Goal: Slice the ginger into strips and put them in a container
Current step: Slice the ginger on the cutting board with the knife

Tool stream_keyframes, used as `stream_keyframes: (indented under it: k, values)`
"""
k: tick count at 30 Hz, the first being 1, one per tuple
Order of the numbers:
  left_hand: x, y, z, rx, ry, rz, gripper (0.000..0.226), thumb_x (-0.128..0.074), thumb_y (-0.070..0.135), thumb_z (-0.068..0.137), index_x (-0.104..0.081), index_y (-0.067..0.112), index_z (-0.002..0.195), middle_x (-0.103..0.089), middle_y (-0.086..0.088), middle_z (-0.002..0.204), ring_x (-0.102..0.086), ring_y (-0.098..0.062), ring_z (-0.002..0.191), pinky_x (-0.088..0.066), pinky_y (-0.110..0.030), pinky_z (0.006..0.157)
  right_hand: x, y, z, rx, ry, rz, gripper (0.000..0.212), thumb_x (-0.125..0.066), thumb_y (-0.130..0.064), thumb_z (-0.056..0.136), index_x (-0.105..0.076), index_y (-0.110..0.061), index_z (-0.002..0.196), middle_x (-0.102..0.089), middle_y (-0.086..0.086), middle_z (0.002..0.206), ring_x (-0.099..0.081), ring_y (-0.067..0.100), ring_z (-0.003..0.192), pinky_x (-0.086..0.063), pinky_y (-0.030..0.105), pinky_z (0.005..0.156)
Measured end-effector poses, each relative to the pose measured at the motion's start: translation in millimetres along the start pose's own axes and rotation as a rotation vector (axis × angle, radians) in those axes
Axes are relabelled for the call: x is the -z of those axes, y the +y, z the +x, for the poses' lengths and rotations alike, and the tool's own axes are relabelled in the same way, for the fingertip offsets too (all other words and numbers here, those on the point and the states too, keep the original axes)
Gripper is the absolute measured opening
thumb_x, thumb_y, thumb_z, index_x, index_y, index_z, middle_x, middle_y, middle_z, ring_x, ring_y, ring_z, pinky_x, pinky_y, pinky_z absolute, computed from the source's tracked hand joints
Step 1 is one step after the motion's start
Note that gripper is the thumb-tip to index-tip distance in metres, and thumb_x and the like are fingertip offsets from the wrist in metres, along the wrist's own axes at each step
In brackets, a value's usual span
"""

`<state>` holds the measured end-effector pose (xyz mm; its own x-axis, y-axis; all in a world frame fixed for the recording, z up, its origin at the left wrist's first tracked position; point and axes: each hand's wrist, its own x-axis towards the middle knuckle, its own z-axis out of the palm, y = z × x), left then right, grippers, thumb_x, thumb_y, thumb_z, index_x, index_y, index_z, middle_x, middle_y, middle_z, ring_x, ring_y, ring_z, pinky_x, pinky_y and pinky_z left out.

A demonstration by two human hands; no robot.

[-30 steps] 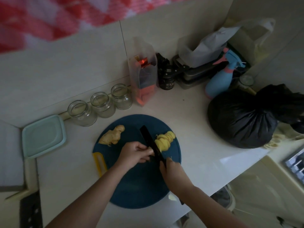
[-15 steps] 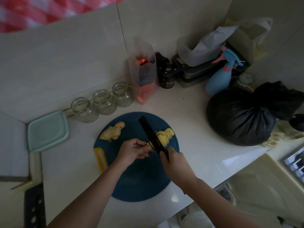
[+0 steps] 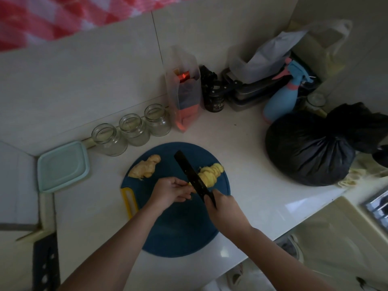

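Peeled yellow ginger piece [image 3: 194,184] on round blue cutting board [image 3: 178,232], mid-board, looks firm, small & prob. slippery; best pinned close to the cut. Left hand [image 3: 171,191] pinches its end, fingers curled. Right hand [image 3: 223,208] wraps the black knife [image 3: 192,175] handle, blade angled away over the ginger w/ slices [image 3: 212,172] beyond.

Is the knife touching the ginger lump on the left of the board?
Apart. The head view shows bare blue board between the knife and the ginger lump.
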<state>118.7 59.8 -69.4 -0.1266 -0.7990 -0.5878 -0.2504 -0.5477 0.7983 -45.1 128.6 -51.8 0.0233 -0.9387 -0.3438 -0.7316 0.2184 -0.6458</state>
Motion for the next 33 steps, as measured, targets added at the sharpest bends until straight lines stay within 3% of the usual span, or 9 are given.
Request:
stream_keyframes:
  k: [15,23,29,33]
  values:
    - [3.6,2.4,1.0,0.027,-0.025,-0.031,0.014,-0.075,0.004,0.077,-0.063,0.002,0.084,-0.072,-0.011,0.072,-0.07,-0.015,0.063,-0.055,-0.022,0.057,-6.4,-6.2,3.5,-0.047,-0.062,-0.018,0.026,-0.035,-0.031,0.102,-0.047,-0.014,0.087,-0.051,0.001,0.072,-0.045,0.01,0.055,-0.034,0.02,0.047]
    - [5.1,1.7,0.9,0.025,-0.027,-0.038,0.01,-0.075,0.004,0.078,-0.065,0.003,0.08,-0.072,-0.01,0.069,-0.07,-0.016,0.063,-0.055,-0.023,0.057,-18.3,-10.9,7.1,-0.088,-0.04,-0.069,0.029,-0.033,-0.034,0.102,-0.05,-0.011,0.104,-0.06,0.008,0.089,-0.059,0.021,0.075,-0.045,0.03,0.06]
    - [4.3,0.3,1.0,0.013,-0.019,-0.035,0.008,-0.073,0.002,0.078,-0.065,0.003,0.078,-0.07,-0.008,0.065,-0.068,-0.012,0.059,-0.055,-0.021,0.057,-22.2,-13.7,8.7,-0.087,-0.035,-0.089,0.029,-0.032,-0.032,0.102,-0.05,-0.01,0.106,-0.046,-0.003,0.073,-0.052,0.017,0.069,-0.043,0.03,0.06]
    - [4.4,0.2,1.5,0.006,-0.016,-0.033,0.008,-0.073,0.002,0.078,-0.065,0.003,0.077,-0.07,-0.008,0.064,-0.068,-0.013,0.058,-0.056,-0.022,0.057,-19.9,-14.8,11.8,-0.101,-0.045,-0.089,0.029,-0.032,-0.032,0.103,-0.051,-0.01,0.104,-0.053,0.002,0.08,-0.053,0.016,0.069,-0.042,0.028,0.057]
